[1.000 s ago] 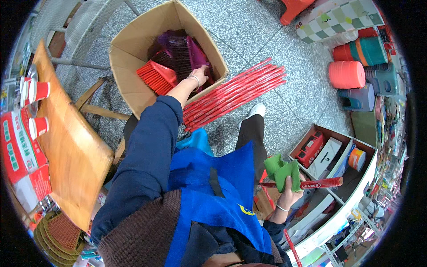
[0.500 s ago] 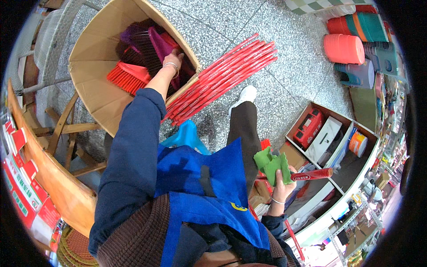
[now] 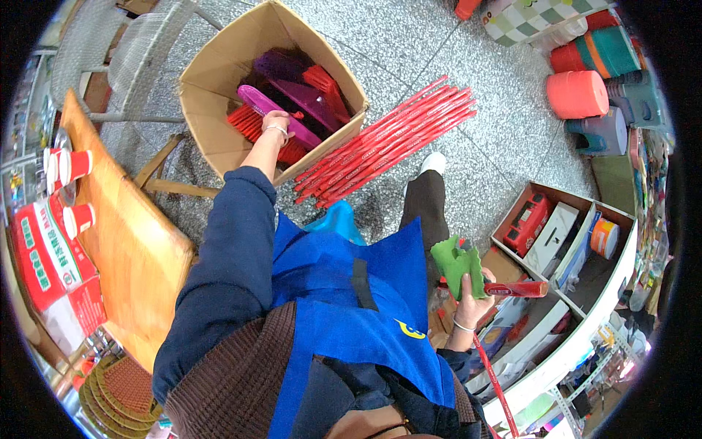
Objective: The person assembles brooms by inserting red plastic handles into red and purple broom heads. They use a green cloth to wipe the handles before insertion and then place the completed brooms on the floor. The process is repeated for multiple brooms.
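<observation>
My left hand [image 3: 276,126] reaches into an open cardboard box [image 3: 212,69] and closes around a purple broom head [image 3: 257,101] near its socket. Other broom heads in red and purple lie inside, among them one with red bristles [image 3: 325,84]. At my right side, my right hand [image 3: 472,300] grips a crumpled green cloth [image 3: 457,265]. A red stick [image 3: 515,289] juts out beside those fingers; whether they grip it too is partly hidden. Beside the box, a bundle of red broom sticks [image 3: 395,139] lies side by side.
A blue plastic stool [image 3: 340,219] stands in front of me. To the left is a wooden table [image 3: 139,256] with paper cups [image 3: 75,167]. On the right sits a divided drawer box [image 3: 545,186] of tools, with stacked plastic buckets [image 3: 578,95] beyond. Another thin red stick [image 3: 497,388] slants at lower right.
My left hand has shifted from the right side of the box's contents to a purple broom head, which now lies turned over the red bristles. My right hand still holds the green cloth.
</observation>
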Tool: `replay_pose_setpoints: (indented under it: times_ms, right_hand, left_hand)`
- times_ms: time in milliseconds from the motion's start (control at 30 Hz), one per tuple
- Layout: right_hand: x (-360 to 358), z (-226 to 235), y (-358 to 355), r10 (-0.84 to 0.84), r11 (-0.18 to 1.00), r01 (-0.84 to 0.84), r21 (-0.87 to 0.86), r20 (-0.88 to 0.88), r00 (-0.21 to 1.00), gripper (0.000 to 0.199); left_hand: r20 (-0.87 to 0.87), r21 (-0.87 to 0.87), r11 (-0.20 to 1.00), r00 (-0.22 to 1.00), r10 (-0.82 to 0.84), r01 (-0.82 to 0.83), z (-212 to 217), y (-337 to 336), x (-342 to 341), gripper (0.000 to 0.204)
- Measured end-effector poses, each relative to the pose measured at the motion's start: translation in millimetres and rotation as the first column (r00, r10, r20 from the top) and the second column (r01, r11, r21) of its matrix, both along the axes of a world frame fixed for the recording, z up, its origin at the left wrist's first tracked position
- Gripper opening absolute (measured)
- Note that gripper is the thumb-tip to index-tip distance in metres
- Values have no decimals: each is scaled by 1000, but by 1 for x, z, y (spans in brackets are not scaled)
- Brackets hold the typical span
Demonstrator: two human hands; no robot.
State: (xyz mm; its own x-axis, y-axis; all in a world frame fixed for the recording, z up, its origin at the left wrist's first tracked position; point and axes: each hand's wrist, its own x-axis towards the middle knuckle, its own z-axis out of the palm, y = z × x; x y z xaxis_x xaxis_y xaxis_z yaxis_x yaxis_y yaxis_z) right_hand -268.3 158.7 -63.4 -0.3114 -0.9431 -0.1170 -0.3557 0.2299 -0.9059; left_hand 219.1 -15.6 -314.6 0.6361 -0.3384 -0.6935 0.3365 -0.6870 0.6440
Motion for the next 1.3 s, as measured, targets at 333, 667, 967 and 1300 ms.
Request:
replay_pose_setpoints:
  times_ms: [333,667,967,1300]
  right_hand:
    - [-2,17,30,-1,989,14,-148,86,996,32]
    - [16,52,32,44,969,-8,-248,137,990,31]
    - [58,108,16,419,808,-473,-350,-223,880,34]
    - [125,137,16,497,732,-560,-387,-258,829,45]
  left_hand:
    - [94,-646,763,992,78,1,130,36,-31,31]
    - [-430,-792,610,711,-556,-1,234,68,-97,40]
    - [-116,-953,285,745,-657,102,351,73,-159,26]
    - [100,-995,-74,819,-565,70,479,111,-164,34]
